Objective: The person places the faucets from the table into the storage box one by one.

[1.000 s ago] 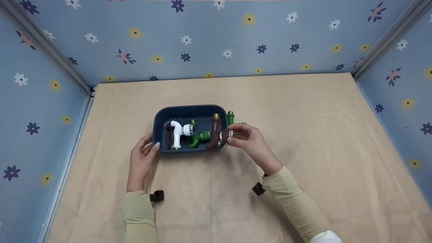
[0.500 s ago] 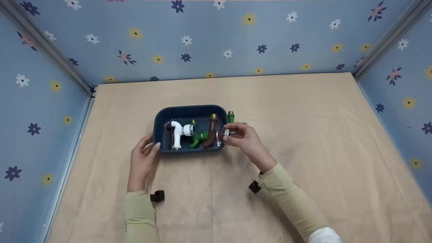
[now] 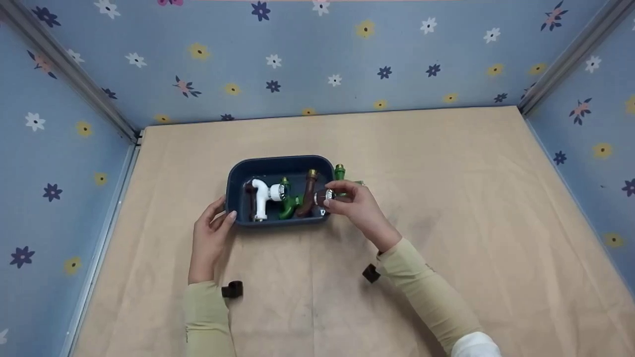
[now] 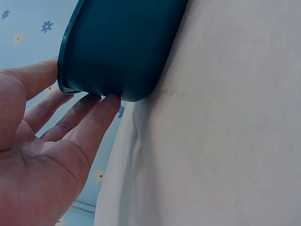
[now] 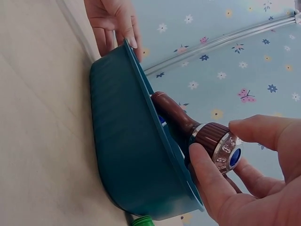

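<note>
In the head view my left hand [image 3: 209, 242] holds the left end of a dark blue plastic basin [image 3: 276, 224], thumb at the rim. The left wrist view shows its fingertips on the basin's outer wall [image 4: 113, 52]. My right hand [image 3: 358, 208] pinches the ridged knob of a brown faucet [image 3: 308, 194] with a brass threaded end, over the basin's right side. In the right wrist view the knob [image 5: 211, 136] has a clear cap with a blue centre. Inside lie a white faucet [image 3: 260, 198], a green faucet [image 3: 286, 210] and a dark red-brown piece [image 3: 250, 201] partly hidden.
Another green faucet [image 3: 340, 172] stands just outside the basin's right end, partly behind my right hand. Two small dark objects [image 3: 232, 289] are near the forearms, one beside each. Flower-patterned walls [image 3: 317, 59] border the beige cloth-covered table [image 3: 446, 173].
My right hand has moved slightly left, bringing the brown faucet further in over the basin and lower beside the green one. The left hand stays at the basin's left end.
</note>
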The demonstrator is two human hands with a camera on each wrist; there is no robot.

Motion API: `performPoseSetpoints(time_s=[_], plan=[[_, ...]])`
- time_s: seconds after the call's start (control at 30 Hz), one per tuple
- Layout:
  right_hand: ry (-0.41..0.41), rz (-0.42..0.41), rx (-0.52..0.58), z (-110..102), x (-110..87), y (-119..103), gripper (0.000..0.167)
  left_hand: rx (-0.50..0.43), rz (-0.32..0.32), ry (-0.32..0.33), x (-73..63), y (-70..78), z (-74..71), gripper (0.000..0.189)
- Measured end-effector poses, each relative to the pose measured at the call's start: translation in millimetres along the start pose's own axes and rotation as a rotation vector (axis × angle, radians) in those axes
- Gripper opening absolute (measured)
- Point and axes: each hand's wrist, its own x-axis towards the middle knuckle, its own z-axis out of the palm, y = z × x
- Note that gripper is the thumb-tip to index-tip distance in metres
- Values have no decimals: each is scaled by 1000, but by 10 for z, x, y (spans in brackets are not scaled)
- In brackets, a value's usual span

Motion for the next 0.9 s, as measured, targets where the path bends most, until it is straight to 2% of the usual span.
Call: performPoseSetpoints(time_s=[0.27, 0.57, 0.87, 0.9], plan=[[2, -6, -14, 49, 31, 25, 34, -26, -4, 5, -14, 4, 7, 50], [2, -36, -84, 94, 68, 22, 39, -57, -7, 8, 6, -5, 10, 50], [5, -45, -161, 143, 107, 25, 35, -34, -25, 15, 5, -8, 13, 50], [4, -42, -170, 151, 110, 23, 35, -33, -20, 17, 15, -49, 10, 50]])
